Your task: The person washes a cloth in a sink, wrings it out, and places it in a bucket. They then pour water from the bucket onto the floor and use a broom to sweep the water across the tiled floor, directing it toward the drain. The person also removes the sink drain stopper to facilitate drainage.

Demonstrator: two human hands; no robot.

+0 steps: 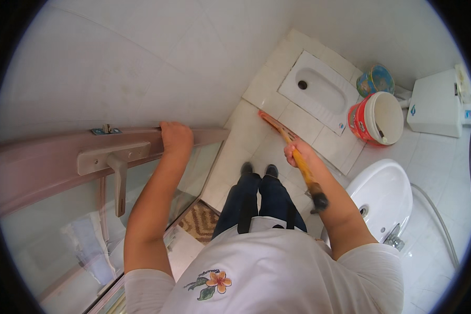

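Note:
My left hand [176,138] grips the edge of a pink-framed glass door [47,157], its fingers curled over the top of the frame. Left of that hand sits the door's lever handle [119,184] on a metal plate. In my right hand [301,152] is the yellow handle [306,170] of what looks like a floor squeegee, its black end pointing back towards me. The tool's orange head [267,119] is low by the tiled floor, near the raised step of the squat toilet [324,98].
A red and white bucket [363,119] with a brush-like item inside and a blue bucket [376,80] stand beside the toilet, near a white cistern [431,106]. At my right is a washbasin [388,180] with a grey hose [435,216]. A patterned mat [200,221] lies by the door.

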